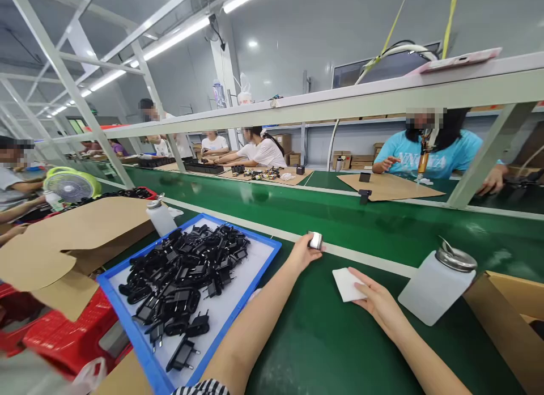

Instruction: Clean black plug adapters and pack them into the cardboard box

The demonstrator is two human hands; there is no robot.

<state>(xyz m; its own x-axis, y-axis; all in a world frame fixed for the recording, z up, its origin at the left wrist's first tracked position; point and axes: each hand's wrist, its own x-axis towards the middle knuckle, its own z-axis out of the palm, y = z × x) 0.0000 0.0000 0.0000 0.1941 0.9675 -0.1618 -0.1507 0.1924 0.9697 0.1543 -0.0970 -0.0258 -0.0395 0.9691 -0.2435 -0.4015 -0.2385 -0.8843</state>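
My left hand (302,251) reaches forward across the green bench to the white strip at the conveyor's edge, its fingers closed on a small silvery part (315,240). My right hand (378,301) rests on the green mat with its fingers lying flat on a white cloth (347,284). A blue-rimmed tray (255,273) heaped with several black plug adapters (182,276) lies to the left of my left arm.
A white dispenser bottle (436,284) with a metal top stands right of my right hand, beside a cardboard box (510,321). Another bottle (160,216), cardboard sheets (63,242), a red crate (63,338) and a small fan (70,185) sit left. Several people work across the green conveyor (340,213).
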